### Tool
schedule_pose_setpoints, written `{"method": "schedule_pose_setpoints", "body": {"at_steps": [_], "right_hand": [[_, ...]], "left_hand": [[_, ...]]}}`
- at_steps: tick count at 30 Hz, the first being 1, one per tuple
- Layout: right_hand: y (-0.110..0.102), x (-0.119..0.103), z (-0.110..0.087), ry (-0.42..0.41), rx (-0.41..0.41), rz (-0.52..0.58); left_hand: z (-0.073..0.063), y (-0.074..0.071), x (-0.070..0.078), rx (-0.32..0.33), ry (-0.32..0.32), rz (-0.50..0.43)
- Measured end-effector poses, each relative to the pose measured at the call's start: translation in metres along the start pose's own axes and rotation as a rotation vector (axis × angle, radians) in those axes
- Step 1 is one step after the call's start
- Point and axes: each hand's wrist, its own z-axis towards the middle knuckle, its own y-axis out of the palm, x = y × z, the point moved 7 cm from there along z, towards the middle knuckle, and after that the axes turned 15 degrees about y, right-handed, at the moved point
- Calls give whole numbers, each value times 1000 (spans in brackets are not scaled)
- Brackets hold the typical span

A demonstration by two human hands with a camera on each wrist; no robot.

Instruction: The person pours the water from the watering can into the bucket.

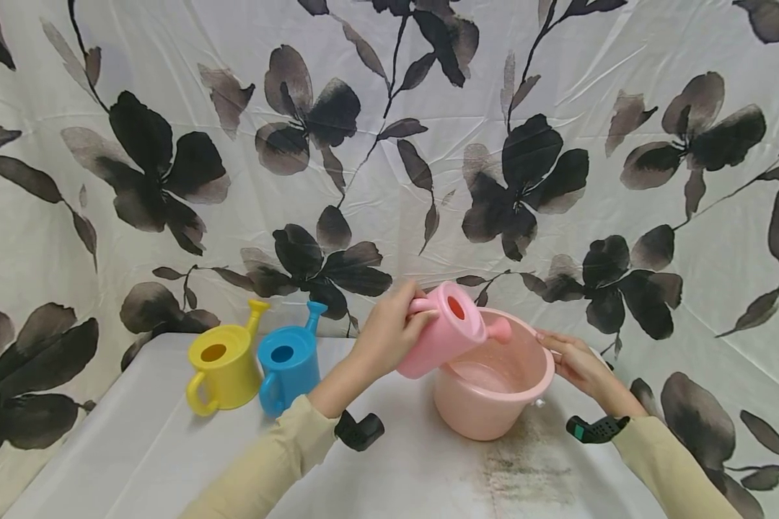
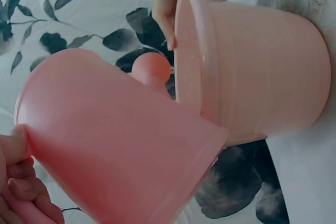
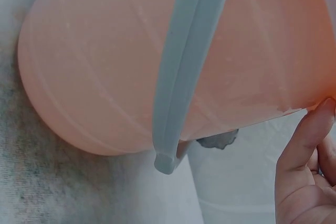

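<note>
My left hand (image 1: 389,324) grips the handle of a pink watering can (image 1: 436,339), which is held off the table and tilted to the right. Its round spout head (image 1: 498,330) points over the mouth of a light pink bucket (image 1: 483,414). That bucket stands on the table, and water droplets show on its inner wall. With thumb and fingers, my right hand (image 1: 578,364) pinches the bucket's rim at the right side. In the right wrist view, the thumb (image 3: 310,135) lies against the outside below the rim, and a pale bucket handle (image 3: 184,72) hangs down the side.
To the left, a yellow watering can (image 1: 230,375) and a blue watering can (image 1: 295,367) stand side by side on the white table (image 1: 149,461). A dark smudged patch (image 1: 526,472) marks the table before the bucket. Floral cloth (image 1: 402,166) hangs behind.
</note>
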Motion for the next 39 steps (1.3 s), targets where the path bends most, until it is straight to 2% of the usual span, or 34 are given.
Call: {"method": "schedule_pose_setpoints", "body": {"at_steps": [17, 39], "right_hand": [[-2, 1, -4, -23, 6, 11], [-3, 1, -4, -34, -4, 50]], "left_hand": [[-40, -1, -10, 210, -171, -145], [-76, -8, -36, 284, -341, -183]]}}
